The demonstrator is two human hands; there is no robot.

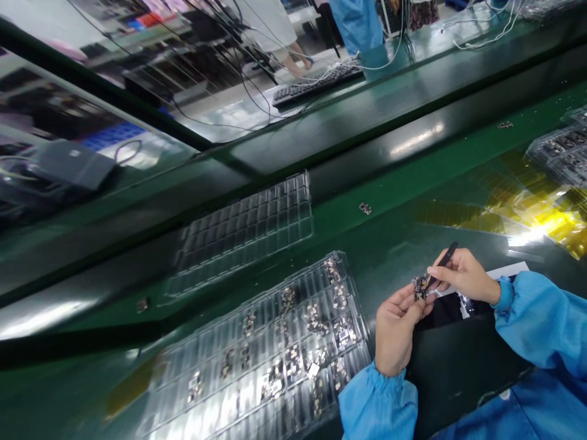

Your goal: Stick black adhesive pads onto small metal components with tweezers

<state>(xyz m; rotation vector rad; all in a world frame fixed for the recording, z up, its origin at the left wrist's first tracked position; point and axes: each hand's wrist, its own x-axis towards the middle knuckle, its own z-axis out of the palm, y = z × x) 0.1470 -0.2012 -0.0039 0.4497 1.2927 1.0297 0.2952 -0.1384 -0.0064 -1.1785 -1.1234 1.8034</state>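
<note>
My left hand [398,327] pinches a small dark circuit board [419,287] between thumb and fingers, held above the green bench. My right hand [463,276] grips black tweezers [443,261], whose tip touches the board. Both arms wear blue sleeves. Just left of my hands lies a clear plastic compartment tray [220,406] holding several small boards. A black mat [452,360] lies under my wrists.
An empty clear compartment tray [243,232] lies further back. One loose board [365,208] sits on the green bench. Yellow tape strips [518,208] and another loaded tray [564,153] are at the right. A keyboard [316,85] and cables sit beyond the belt.
</note>
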